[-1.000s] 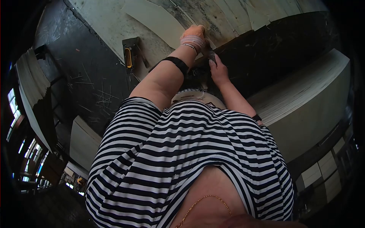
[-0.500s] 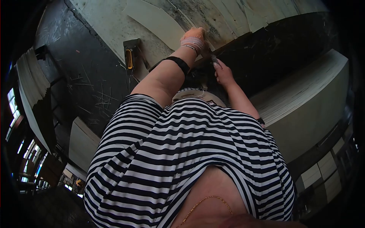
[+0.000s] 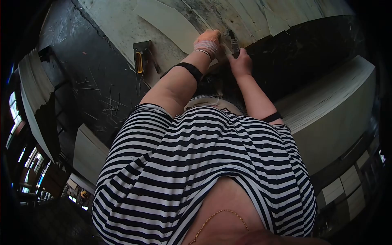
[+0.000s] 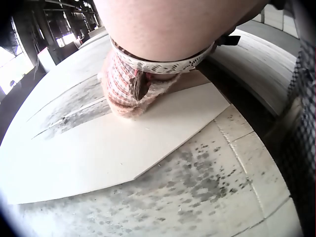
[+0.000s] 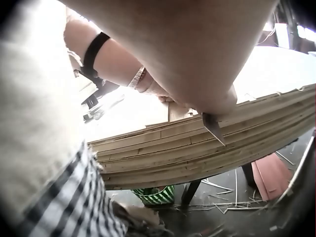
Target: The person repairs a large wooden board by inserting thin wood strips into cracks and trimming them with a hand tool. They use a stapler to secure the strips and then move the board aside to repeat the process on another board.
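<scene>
My left hand [image 3: 207,41], in a pink and white knit glove, rests on a pale thin wood sheet [image 4: 103,153] near the bench edge; its fingers are mostly hidden, and I cannot tell whether they are curled round anything. A brown strip [image 3: 223,56] shows beside it, towards the right hand. My bare right hand [image 3: 241,64] grips a knife [image 3: 234,43], its dark length standing out past the fingers in the head view. From the right wrist, a flat angled blade [image 5: 213,129] juts from the hand over the layered edge of the stacked sheets [image 5: 148,155].
A black tool with a yellow-lined slot [image 3: 141,58] lies left of the left arm. Beside my right side stands a thick stack of sheets [image 3: 326,110]. Thin offcuts [image 3: 112,105] litter the dark floor. Under the bench is a green striped basket [image 5: 154,195].
My right hand has moved forward and up beside the left hand, and the knife now extends ahead of it over the bench edge. The left hand stays nearly in place.
</scene>
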Demonstrator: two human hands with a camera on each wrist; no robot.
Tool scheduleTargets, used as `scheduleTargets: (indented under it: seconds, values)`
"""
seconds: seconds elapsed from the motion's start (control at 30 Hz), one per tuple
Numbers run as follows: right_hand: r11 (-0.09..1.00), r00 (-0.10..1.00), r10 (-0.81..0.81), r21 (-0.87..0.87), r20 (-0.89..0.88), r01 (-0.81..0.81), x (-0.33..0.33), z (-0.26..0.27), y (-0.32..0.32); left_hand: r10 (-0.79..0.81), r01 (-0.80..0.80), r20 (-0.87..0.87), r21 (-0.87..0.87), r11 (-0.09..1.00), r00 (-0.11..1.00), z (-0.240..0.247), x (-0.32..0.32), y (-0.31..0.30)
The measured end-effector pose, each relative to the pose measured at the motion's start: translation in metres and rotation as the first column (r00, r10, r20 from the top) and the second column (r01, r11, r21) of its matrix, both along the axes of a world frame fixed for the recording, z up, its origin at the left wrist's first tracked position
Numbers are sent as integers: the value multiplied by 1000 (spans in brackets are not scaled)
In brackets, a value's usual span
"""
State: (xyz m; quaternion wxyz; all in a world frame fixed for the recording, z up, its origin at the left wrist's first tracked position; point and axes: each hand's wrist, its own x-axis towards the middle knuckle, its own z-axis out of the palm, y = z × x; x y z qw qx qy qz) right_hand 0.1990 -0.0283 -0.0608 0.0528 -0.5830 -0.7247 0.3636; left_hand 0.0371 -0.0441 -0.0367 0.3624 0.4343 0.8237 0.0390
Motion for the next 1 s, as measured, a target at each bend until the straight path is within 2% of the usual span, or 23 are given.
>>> scheduleTargets:
  seconds: [0.03,0.1,0.2,0.27,0.37,0.43,0.47,0.53,0.6,0.67,0.73,0.8,0.83,0.87,0.93,0.97,1.0]
  values:
    - [1000,1000,0,-2,-2,0,-11,-5,7,-7,7,5,-13,1000,1000,6,0,0]
    - [995,983,84,44,160,-93,-26,-10,17,-12,12,9,-18,1000,1000,0,-2,1]
    - [994,976,110,-27,189,-107,-26,-9,24,-8,9,16,-35,999,1000,1,-3,2]
    - [994,973,112,-12,200,-112,-26,-14,26,5,-4,17,-46,999,1000,1,-2,1]
    - [992,968,127,-24,215,-125,-27,-11,27,-12,12,-9,-5,1000,1000,-1,-2,-10]
    - [990,965,139,-44,222,-132,-29,-5,28,1,-11,102,98,995,995,7,-8,-24]
    - [990,967,132,-67,217,-120,-29,-2,28,3,-12,97,99,995,995,8,-12,-34]
    - [990,970,125,-91,209,-108,-29,1,27,107,-132,158,155,979,982,7,-24,-62]
    - [991,971,128,-65,200,-117,-29,0,27,175,-186,69,212,960,982,4,-40,-95]
    - [991,975,128,-62,184,-118,-27,-7,28,261,-226,-97,280,933,960,15,-59,-129]
    - [991,977,126,-60,173,-118,-28,-6,28,322,-216,-424,279,936,846,24,-76,-154]
    - [990,972,132,-67,195,-121,-29,-1,28,340,-342,-656,132,931,674,20,-95,-166]
    - [990,972,134,-69,195,-123,-28,-1,26,387,-518,-517,-132,845,764,26,-108,-164]
    - [990,970,138,-61,198,-128,-28,-1,26,388,-519,-519,-130,845,762,24,-112,-164]
    - [991,970,135,-51,200,-127,-29,-1,28,450,-618,-494,-253,744,744,15,-120,-160]
    - [990,970,136,-57,202,-127,-28,0,27,536,-654,-424,-207,728,731,8,-131,-161]
    - [990,970,138,-62,200,-128,-29,0,27,537,-654,-401,-260,710,742,2,-142,-164]
